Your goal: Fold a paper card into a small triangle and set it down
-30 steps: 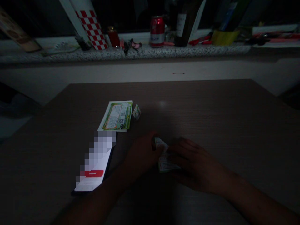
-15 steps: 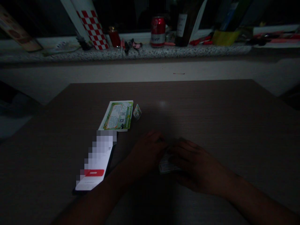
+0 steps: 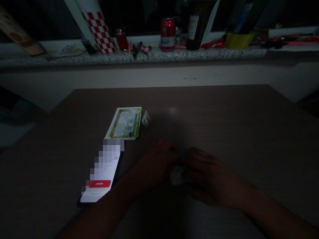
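In dim light, a small pale printed piece of paper or card [image 3: 178,177] lies low over the table between my two hands, and its far part is hidden by my fingers. My left hand [image 3: 159,162] is bent inward at its upper left, fingers curled and pinching near its far edge. My right hand [image 3: 209,176] covers its right side, with the fingers bent over it. To the left of my hands stands a small folded printed paper piece [image 3: 146,119], close to a green-and-white printed booklet or stack of sheets [image 3: 126,122].
A phone [image 3: 103,176] with a lit screen lies beside my left forearm, partly blurred out. Behind the brown table [image 3: 211,109], a stone windowsill [image 3: 149,57] holds a red-and-silver can [image 3: 167,35], a checkered tube [image 3: 99,31], a dark bottle [image 3: 194,31] and several small items.
My right hand has shifted slightly right and down, and the fingers of both hands have moved a little around the printed piece. The other things stay where they were.
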Demonstrator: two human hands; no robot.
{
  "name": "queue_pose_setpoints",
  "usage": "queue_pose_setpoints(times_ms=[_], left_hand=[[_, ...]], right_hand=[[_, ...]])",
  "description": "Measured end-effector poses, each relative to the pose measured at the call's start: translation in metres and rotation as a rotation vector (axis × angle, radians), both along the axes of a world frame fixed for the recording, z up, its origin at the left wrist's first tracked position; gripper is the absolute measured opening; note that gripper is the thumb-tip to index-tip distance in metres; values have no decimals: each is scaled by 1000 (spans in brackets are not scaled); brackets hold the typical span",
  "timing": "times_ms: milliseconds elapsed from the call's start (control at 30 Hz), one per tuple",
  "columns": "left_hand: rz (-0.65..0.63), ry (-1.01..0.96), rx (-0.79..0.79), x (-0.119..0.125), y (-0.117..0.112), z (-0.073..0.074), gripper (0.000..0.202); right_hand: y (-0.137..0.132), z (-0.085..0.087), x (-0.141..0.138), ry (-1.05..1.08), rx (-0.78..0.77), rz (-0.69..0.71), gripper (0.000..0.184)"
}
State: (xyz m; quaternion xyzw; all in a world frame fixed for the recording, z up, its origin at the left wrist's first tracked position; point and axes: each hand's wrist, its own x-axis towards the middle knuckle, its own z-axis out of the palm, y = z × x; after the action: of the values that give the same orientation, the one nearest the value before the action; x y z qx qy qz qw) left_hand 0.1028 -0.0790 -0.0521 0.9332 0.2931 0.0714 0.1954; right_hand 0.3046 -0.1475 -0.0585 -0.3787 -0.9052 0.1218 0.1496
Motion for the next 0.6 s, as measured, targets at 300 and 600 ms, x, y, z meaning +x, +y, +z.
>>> queue_pose_setpoints(times_ms=[300, 600], left_hand=[[-17, 21, -39, 1, -1, 3, 14], [-17, 17, -27, 0, -2, 0, 15]], right_hand=[[-1, 1, 1, 17, -4, 14, 10], [-1, -2, 2, -6, 4, 7, 9]])
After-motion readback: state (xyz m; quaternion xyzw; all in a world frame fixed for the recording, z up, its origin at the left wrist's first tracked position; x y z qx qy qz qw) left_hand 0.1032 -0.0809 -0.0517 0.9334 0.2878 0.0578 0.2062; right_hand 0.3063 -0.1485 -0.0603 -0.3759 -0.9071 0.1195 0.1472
